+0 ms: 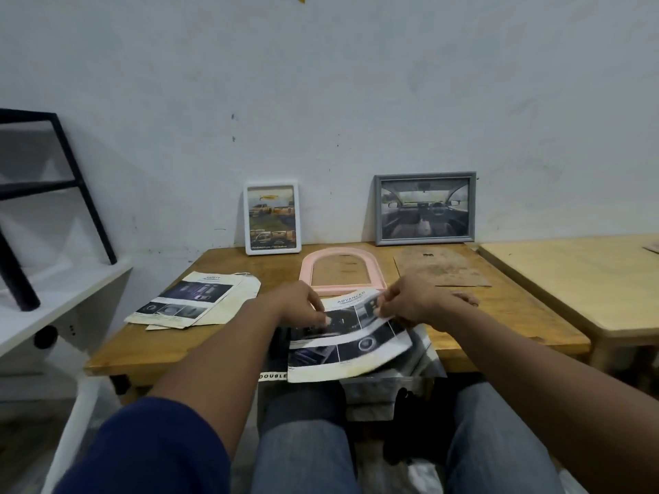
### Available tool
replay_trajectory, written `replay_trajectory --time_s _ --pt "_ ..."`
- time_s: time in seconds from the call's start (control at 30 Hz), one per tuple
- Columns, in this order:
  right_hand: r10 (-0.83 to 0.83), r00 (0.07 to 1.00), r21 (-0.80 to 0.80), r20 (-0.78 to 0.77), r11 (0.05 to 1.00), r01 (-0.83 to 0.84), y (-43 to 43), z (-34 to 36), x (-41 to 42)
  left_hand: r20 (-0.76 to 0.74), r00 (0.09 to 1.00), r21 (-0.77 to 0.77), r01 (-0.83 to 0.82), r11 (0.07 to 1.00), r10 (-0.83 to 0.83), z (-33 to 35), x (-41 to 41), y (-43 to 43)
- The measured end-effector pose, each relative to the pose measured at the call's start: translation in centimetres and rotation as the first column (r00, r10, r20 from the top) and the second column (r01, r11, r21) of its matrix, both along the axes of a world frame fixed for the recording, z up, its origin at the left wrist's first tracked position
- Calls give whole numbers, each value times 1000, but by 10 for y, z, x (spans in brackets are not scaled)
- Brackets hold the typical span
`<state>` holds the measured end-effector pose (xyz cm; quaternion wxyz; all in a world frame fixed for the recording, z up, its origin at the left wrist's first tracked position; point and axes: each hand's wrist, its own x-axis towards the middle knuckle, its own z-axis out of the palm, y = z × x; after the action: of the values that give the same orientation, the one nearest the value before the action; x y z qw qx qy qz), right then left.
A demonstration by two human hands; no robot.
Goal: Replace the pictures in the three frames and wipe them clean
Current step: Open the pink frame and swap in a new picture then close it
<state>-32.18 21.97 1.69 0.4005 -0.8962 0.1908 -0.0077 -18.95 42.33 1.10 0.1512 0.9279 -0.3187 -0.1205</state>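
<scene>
The left hand (303, 304) and right hand (410, 301) pinch the printed page (349, 347); just beyond the grip lies the empty pink frame (306, 276), likely needing it aligned next.

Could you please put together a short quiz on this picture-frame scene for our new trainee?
1. True or false: the white rectangular frame and the grey rectangular frame both stand against the wall with pictures inside.
2. Which frame lies flat on the wooden table, holding no picture? A white; B grey; C the pink arched frame.
3. Fill in: the printed brochure page is held by ___ hand(s).
Key: 1 true. 2 C. 3 both, the left hand and the right hand.
</scene>
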Motion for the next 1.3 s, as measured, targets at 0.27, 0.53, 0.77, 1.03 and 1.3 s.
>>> replay_trajectory --time_s 0.27,0.53,0.77,1.03,1.3 --pt "60 983 -416 -174 900 -129 -2 -15 18 66 998 13 -21 1000 20 -11 9 -9" --pt "-51 998 -517 -32 855 27 -30 -3 67 137 977 -102 -149 984 163 -11 50 -14" --pt "8 994 -541 -109 839 -66 -42 -22 119 80 982 -169 -154 974 169 -24 87 -31" --pt "47 994 -581 -100 808 -96 -32 -33 140 160 969 -198 -155 968 188 -39 106 -38" --pt "-225 974 -421 35 880 218 -52 -38 154 194 958 -201 -172 964 211 -42 110 -44"
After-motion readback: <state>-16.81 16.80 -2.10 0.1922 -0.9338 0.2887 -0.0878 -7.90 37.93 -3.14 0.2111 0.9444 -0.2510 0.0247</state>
